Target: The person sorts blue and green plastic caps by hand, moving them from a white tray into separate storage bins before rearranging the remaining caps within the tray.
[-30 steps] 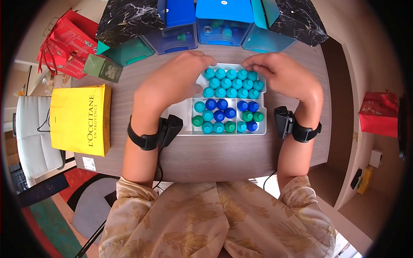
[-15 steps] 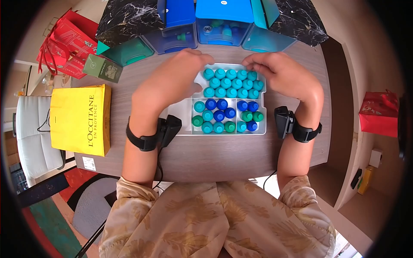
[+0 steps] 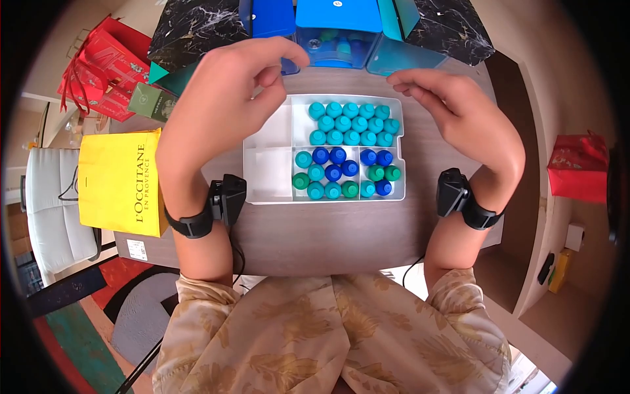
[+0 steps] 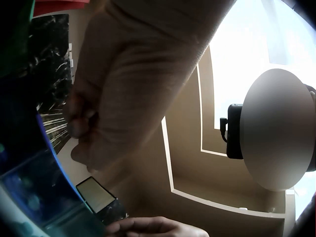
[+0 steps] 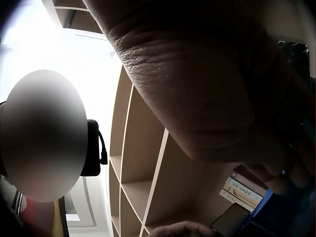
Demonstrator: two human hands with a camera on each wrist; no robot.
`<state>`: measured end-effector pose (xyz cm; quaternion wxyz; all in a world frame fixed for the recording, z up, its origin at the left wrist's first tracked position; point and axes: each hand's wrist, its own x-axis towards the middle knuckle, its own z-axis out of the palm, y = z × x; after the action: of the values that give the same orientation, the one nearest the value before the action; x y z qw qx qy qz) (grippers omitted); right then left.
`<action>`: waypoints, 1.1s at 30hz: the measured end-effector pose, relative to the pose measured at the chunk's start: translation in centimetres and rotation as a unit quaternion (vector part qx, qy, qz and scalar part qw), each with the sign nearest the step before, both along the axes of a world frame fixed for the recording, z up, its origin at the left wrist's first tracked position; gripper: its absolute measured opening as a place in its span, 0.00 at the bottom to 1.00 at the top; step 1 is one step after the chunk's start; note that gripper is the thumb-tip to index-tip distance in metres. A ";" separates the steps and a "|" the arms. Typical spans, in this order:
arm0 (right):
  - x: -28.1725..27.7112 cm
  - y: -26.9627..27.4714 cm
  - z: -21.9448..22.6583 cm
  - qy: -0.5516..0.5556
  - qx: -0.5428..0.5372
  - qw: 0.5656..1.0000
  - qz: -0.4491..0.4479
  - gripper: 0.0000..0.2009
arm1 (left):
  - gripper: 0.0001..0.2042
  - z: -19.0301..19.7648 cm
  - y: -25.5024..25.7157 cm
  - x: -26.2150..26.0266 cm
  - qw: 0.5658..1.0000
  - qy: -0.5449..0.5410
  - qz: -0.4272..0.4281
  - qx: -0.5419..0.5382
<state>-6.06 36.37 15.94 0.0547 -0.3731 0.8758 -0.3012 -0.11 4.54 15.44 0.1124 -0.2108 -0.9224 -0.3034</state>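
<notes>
A white divided tray (image 3: 268,123) lies on the table between my hands. Its large upper compartment holds rows of small turquoise bottle-shaped pieces (image 3: 342,123). In the lower compartments stand mixed ones: dark blue pieces (image 3: 333,172), green pieces (image 3: 350,189) and more turquoise. My left hand (image 3: 226,98) hovers up beyond the tray's left corner, fingers loosely bent with nothing between them. Over the tray's right side, my right hand (image 3: 459,108) is raised with relaxed fingers pointing inward and holds nothing. The wrist views show mostly the undersides of the hands, in shadow.
Behind the tray stand translucent bins, one blue bin (image 3: 338,49) with pieces inside, beside black marbled surfaces (image 3: 453,29). A yellow bag (image 3: 121,184), a green box (image 3: 152,102) and a red gift bag (image 3: 105,72) are at left. Another red bag (image 3: 577,169) is far right.
Both hands have moved off the tray: the left went up and left from the upper edge, the right drew off to the right. The tray's left compartments are uncovered; the pieces keep their arrangement.
</notes>
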 end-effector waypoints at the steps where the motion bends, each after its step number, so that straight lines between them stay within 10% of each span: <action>1: 0.4 0.1 0.6 0.007 0.000 1.000 -0.001 0.12 | 0.16 0.3 -0.2 0.3 1.000 0.000 0.005 0.011; 10: 4.1 1.7 4.8 0.058 0.004 0.998 -0.004 0.14 | 0.13 3.8 1.1 4.5 0.997 0.075 -0.014 0.016; 33: 5.0 6.5 5.7 -0.046 -0.171 0.981 -0.076 0.16 | 0.09 -6.7 3.1 7.5 0.997 -0.077 0.019 -0.013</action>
<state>-1.04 42.89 21.60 0.0069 -0.2955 0.8337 -0.4665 7.37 7.62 8.76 0.0438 -0.1711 -0.9359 -0.3047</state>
